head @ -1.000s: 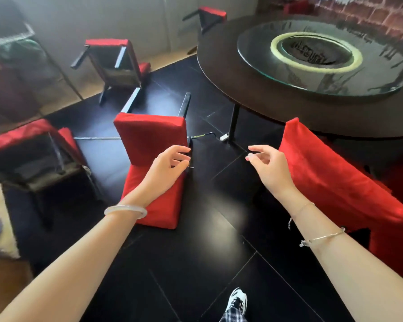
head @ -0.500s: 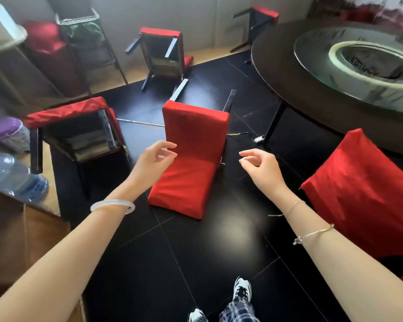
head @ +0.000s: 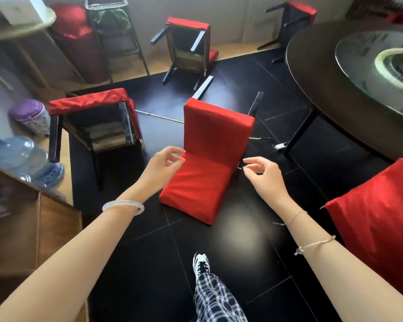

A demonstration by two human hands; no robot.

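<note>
Fingers (head: 173, 149) loosely curled, flanking toppled red chair (head: 216, 135)

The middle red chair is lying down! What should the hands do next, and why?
Probably lower both and grip the red chair by its sides to stand it up. It lies on its back on the floor, and the left hand and right hand hover at either side, loosely curled, holding nothing.

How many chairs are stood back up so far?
Perhaps one: the red-covered chair beside the round table may already stand. The left hand and right hand reach for the middle chair lying on the floor, not gripping it yet. Three tipped chairs remain: the left chair, the far chair and the corner chair.
</note>
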